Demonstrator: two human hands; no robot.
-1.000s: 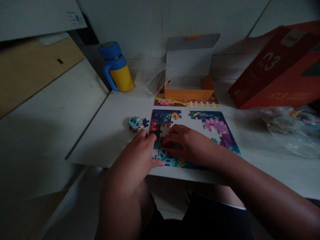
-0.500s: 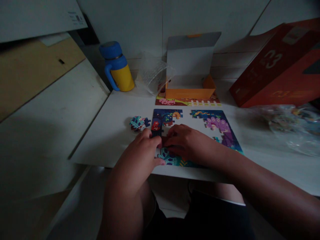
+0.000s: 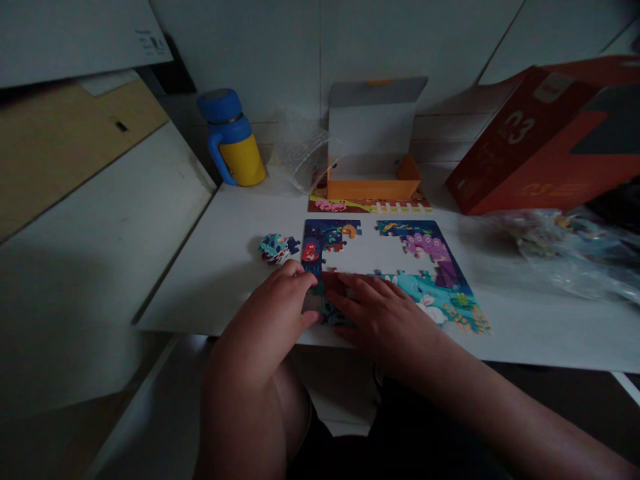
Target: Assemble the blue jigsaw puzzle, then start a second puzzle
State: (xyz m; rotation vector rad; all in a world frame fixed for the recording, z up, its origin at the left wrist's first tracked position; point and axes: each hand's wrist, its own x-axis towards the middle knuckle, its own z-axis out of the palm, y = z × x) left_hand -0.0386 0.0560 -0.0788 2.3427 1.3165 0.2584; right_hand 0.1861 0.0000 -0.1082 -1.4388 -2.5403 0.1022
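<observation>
A colourful jigsaw puzzle (image 3: 425, 287) lies partly put together on the white table (image 3: 225, 267), with a bare gap in its middle. My left hand (image 3: 280, 300) rests at the puzzle's near left corner, fingers curled and pressing on the pieces there. My right hand (image 3: 380, 313) lies flat beside it, fingers stretched over the bottom-left pieces. A small heap of loose pieces (image 3: 277, 247) sits just left of the puzzle, beyond my left hand.
A blue and yellow bottle (image 3: 233, 140) stands at the back left. An open orange box (image 3: 373, 167) and crumpled plastic (image 3: 300, 150) sit behind the puzzle. A red box (image 3: 540, 147) and a clear bag of pieces (image 3: 560, 247) are on the right.
My right hand has slid down toward the table's near edge and flattened, uncovering the puzzle's lower right part. My left hand stays at the left corner. The view shifted slightly.
</observation>
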